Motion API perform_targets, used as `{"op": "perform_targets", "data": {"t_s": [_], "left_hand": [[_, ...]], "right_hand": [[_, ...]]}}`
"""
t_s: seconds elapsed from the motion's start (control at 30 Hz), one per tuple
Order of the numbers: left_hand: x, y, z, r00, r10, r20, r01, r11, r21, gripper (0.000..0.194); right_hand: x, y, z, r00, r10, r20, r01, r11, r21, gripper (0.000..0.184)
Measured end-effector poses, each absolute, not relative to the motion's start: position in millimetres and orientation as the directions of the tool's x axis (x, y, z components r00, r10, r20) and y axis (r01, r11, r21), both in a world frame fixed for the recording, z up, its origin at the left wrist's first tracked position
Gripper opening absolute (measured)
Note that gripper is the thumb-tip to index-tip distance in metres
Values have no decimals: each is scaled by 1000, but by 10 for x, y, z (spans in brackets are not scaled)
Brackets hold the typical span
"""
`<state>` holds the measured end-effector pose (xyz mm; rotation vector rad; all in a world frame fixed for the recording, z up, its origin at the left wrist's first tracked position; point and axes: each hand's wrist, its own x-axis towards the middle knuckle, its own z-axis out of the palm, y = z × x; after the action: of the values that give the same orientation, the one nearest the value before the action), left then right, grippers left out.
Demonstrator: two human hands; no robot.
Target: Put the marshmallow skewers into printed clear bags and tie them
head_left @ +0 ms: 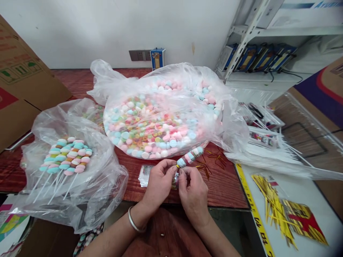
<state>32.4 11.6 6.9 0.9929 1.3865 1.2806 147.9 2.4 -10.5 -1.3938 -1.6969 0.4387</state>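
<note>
A wrapped marshmallow skewer (190,157) in pink, blue and white points away from me over the table's front part. My left hand (160,180) pinches the gathered neck of its clear wrapper, where a gold twist tie (177,166) shows. Close beside it, my right hand (195,189) has thumb and forefinger closed at the same neck; the exact grip is partly hidden. Below the fingers, the wrapper's loose end shows between the hands. Several loose gold twist ties (205,167) lie just beyond my right hand. A stack of clear printed wrappers (145,175) is left of my left hand.
A big clear bag of marshmallows and gummy rings (160,132) fills the table's middle. Finished-looking marshmallow skewers (66,155) rest on plastic at left. Yellow twist ties (276,207) and white sticks (268,153) lie right. Cardboard boxes (29,78) and a shelf (249,32) flank the table.
</note>
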Motion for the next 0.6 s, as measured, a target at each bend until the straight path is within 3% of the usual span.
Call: {"op": "perform_targets", "data": {"t_s": [0.07, 0.13, 0.2, 0.27, 0.33, 0.43, 0.5, 0.6], "left_hand": [[366, 140, 76, -123, 944, -307, -387, 239, 890, 20], [395, 149, 68, -22, 924, -382, -581, 299, 757, 28], [410, 145, 52, 54, 915, -399, -645, 337, 686, 31], [407, 130, 33, 81, 921, -382, -631, 343, 695, 29], [385, 108, 11, 41, 948, -317, -504, 293, 812, 23], [315, 66, -20, -41, 998, -41, -12, 40, 999, 18], [266, 39, -37, -4, 988, 157, 306, -148, 940, 25], [248, 17, -41, 17, 972, 232, 442, -216, 871, 26]], "right_hand": [[1476, 53, -109, 45, 970, 241, 436, 198, -878, 14], [1488, 80, -93, 20, 997, 80, 228, 74, -971, 14], [1516, 102, -61, -30, 999, -28, 79, -25, -997, 10], [1553, 121, -28, -79, 995, -57, 47, -54, -997, 11], [1589, 136, -6, -109, 994, -28, 108, -16, -994, 14], [1621, 142, 5, -72, 996, 55, 286, 74, -955, 15], [1623, 130, 11, -55, 993, 108, 392, 121, -912, 12], [1602, 108, 16, -94, 983, 157, 433, 182, -883, 16]]}}
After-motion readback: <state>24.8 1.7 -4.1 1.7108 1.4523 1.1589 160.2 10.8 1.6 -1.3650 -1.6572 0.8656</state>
